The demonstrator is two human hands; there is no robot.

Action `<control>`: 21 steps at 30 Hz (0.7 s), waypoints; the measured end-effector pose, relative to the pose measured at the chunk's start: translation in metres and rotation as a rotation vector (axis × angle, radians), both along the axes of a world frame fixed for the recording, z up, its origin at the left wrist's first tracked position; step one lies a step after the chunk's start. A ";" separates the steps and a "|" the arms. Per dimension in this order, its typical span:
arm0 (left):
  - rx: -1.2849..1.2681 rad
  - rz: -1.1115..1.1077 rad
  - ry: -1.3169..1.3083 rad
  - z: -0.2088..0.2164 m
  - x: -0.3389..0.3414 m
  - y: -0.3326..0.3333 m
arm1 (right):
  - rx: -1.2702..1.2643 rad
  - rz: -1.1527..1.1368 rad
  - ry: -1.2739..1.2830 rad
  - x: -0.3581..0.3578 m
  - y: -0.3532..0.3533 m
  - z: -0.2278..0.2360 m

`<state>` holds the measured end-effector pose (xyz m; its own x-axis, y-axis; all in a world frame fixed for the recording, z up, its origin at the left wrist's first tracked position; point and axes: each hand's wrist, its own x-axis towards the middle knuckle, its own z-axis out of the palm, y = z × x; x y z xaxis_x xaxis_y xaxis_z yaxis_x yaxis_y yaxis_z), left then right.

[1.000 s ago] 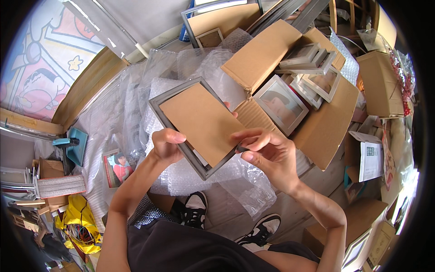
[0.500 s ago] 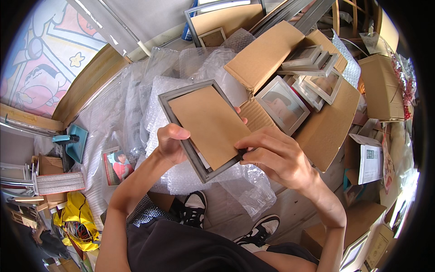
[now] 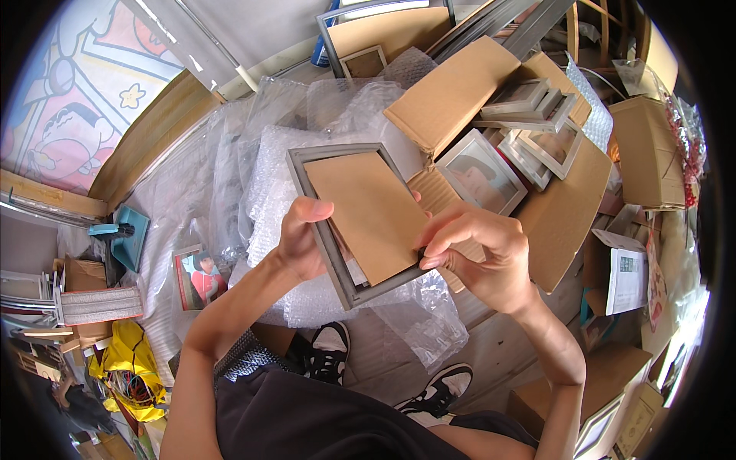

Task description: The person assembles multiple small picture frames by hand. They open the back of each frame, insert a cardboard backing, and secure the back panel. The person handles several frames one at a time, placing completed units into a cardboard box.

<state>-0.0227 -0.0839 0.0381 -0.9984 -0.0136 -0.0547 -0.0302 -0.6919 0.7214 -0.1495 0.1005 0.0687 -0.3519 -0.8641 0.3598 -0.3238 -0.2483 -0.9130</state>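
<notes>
A grey picture frame (image 3: 338, 270) is held tilted in front of me, its back side up. Inside its rim lies a brown backing board (image 3: 368, 211), slightly askew, with a pale edge of something showing beneath its lower left side. My left hand (image 3: 301, 244) grips the frame's left side, thumb on top and fingers passing underneath. At the right edge, my right hand (image 3: 487, 253) pinches a small black piece (image 3: 421, 254) between thumb and fingertips; its exact kind is too small to tell. Bubble wrap (image 3: 280, 184) lies below the frame.
An open cardboard box (image 3: 563, 218) at the right holds several framed photos (image 3: 479, 172). On the left are a photo of a person in red (image 3: 201, 277), a blue dustpan (image 3: 130, 241) and a yellow bag (image 3: 130, 368). Another frame (image 3: 360, 65) leans at the back.
The frame has shifted slightly right and turned a little. My right hand has moved slightly right, its fingers more curled, and the black piece now shows at its fingertips.
</notes>
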 end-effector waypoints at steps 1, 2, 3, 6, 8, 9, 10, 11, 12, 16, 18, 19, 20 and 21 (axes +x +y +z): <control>0.005 -0.005 -0.001 -0.003 0.001 -0.001 | -0.006 0.010 -0.037 -0.002 -0.001 0.000; 0.011 -0.011 -0.002 -0.006 0.001 -0.002 | 0.000 0.015 -0.058 -0.004 -0.001 0.000; 0.023 -0.012 -0.011 -0.006 0.002 -0.002 | 0.006 0.020 -0.079 -0.005 -0.001 0.001; 0.063 -0.016 -0.042 -0.008 0.005 -0.003 | 0.030 0.026 -0.133 -0.008 -0.002 0.004; 0.095 -0.022 -0.066 -0.008 0.007 -0.005 | 0.057 0.000 -0.167 -0.006 -0.001 0.007; 0.142 -0.010 -0.085 -0.008 0.007 -0.004 | 0.075 -0.021 -0.186 -0.003 -0.001 0.010; 0.190 0.002 -0.103 -0.007 0.008 -0.003 | 0.092 -0.043 -0.204 0.000 -0.001 0.013; 0.238 0.012 -0.120 -0.007 0.008 -0.001 | 0.110 -0.066 -0.222 0.001 -0.001 0.015; 0.241 -0.005 -0.112 -0.004 0.007 0.000 | 0.100 -0.084 -0.189 0.001 0.000 0.015; 0.264 -0.023 -0.118 0.005 0.006 0.002 | 0.104 -0.142 -0.179 0.003 0.000 0.020; 0.289 -0.016 -0.130 0.005 0.007 0.002 | 0.099 -0.152 -0.183 0.004 0.000 0.021; 0.305 -0.016 -0.131 0.004 0.007 0.002 | 0.081 -0.150 -0.159 0.003 0.000 0.019; 0.320 -0.015 -0.131 0.004 0.007 0.002 | 0.063 -0.148 -0.135 0.003 0.000 0.019; 0.316 -0.012 -0.130 0.005 0.007 0.002 | 0.061 -0.157 -0.106 0.003 0.000 0.020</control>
